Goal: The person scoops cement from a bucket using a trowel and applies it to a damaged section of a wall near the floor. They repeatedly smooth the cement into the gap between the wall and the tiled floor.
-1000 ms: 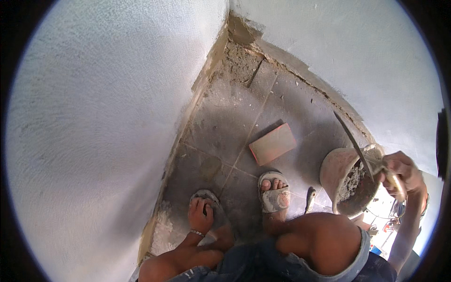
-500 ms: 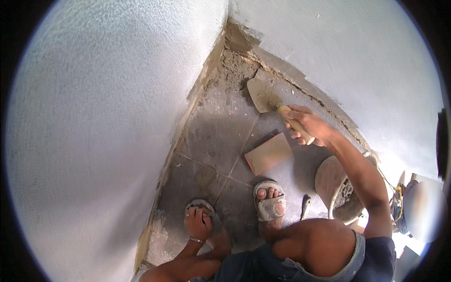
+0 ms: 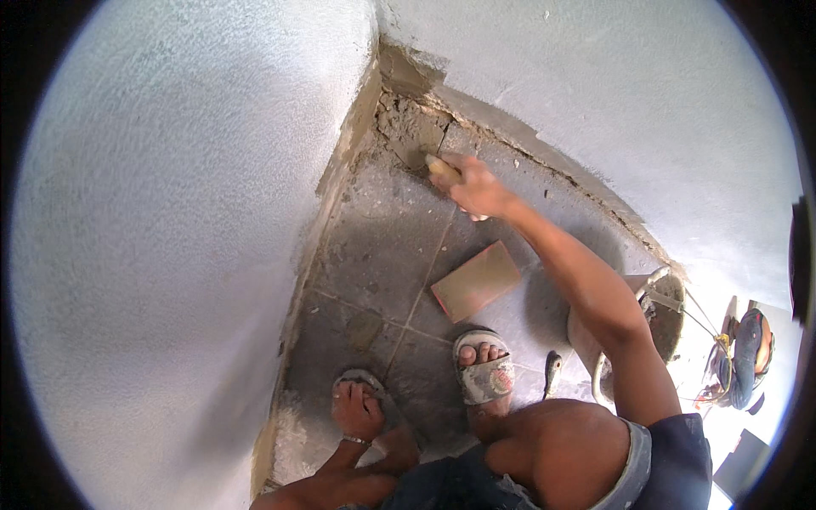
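My right hand [image 3: 472,191] grips the pale wooden handle of a trowel [image 3: 442,170], its blade in the rough mortar [image 3: 403,125] at the corner where two walls meet. My left hand [image 3: 355,406] is down at my left sandalled foot, fingers curled over it; whatever they may hold is hidden. Between that corner and my right foot [image 3: 482,374] lies a red-edged rectangular tile [image 3: 476,280]. A bucket [image 3: 667,327] with mortar on it stands beside my right forearm, partly hidden by it. A dark-handled tool [image 3: 552,372] lies by my right knee.
Pale textured walls [image 3: 187,187] rise at left and right, with rough patched strips along their feet. Grey floor tiles [image 3: 382,246] have grit and smears on them. At the bright far right are cables [image 3: 724,357] and dark items that I cannot make out clearly.
My right hand has swung the trowel from above the bucket up and left into the corner mortar. My view has shifted slightly. My left hand remains at my left foot.
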Tool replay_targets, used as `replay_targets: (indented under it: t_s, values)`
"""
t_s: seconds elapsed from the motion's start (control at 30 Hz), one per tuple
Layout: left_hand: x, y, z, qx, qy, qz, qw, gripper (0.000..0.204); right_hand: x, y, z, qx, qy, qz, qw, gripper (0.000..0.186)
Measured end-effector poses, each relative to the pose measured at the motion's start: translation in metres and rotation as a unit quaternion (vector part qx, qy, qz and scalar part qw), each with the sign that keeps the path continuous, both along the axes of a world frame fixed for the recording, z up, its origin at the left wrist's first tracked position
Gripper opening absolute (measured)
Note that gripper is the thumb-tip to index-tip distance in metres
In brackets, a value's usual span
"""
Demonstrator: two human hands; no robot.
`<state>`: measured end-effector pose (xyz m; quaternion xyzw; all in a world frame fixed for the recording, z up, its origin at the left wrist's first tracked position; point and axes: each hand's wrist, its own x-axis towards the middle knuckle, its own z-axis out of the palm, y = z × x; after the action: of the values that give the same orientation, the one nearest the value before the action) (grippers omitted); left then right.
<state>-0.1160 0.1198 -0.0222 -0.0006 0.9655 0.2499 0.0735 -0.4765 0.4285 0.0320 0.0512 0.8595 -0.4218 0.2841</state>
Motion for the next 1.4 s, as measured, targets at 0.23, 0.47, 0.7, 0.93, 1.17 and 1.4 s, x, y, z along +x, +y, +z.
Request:
replay_targets:
  t_s: [0.23, 0.47, 0.7, 0.93, 1.17, 1.4]
  values:
    - [0.005, -0.006, -0.008, 0.005, 0.017, -0.008, 1.000, 0.013, 0.026, 0.037, 0.034, 0.299, 0.257, 0.209, 0.895, 0.050]
    - [0.001, -0.005, -0.006, 0.006, 0.036, -0.023, 0.999, 0.015, 0.001, -0.019, -0.009, 0.372, 0.242, 0.143, 0.885, 0.040]
    - [0.005, -0.010, -0.005, -0.005, 0.024, -0.010, 1.000, 0.015, 0.013, -0.007, 0.040, 0.333, 0.143, 0.249, 0.898, 0.023]
    - [-0.004, -0.001, -0.005, -0.002, 0.025, -0.008, 1.000, 0.010, -0.003, -0.007, -0.026, 0.373, 0.238, 0.208, 0.873, 0.044]
    - [-0.005, 0.004, 0.006, 0.026, 0.023, 0.010, 0.999, 0.012, 0.046, 0.002, -0.008, 0.293, 0.184, 0.265, 0.900, 0.058]
    - [-0.006, 0.001, 0.002, 0.001, 0.041, -0.015, 0.999, 0.009, 0.026, 0.031, -0.042, 0.242, 0.287, 0.068, 0.924, 0.046]
